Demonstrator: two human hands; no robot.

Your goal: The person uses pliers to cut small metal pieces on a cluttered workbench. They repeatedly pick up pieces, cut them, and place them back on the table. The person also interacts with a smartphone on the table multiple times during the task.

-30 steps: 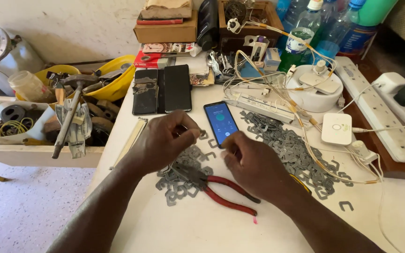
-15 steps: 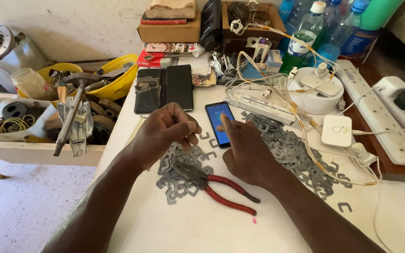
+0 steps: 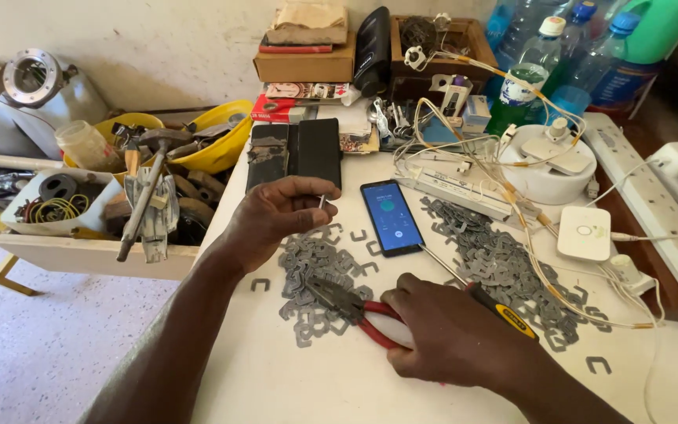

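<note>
Red-handled pliers [image 3: 359, 314] under right hand [image 3: 449, 338]; left hand [image 3: 276, 216] pinches thin metal pin [image 3: 322, 201].

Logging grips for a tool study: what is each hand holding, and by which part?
Left hand pinches a small metal piece at its fingertips. Right hand grips the pliers by their red handles.
</note>
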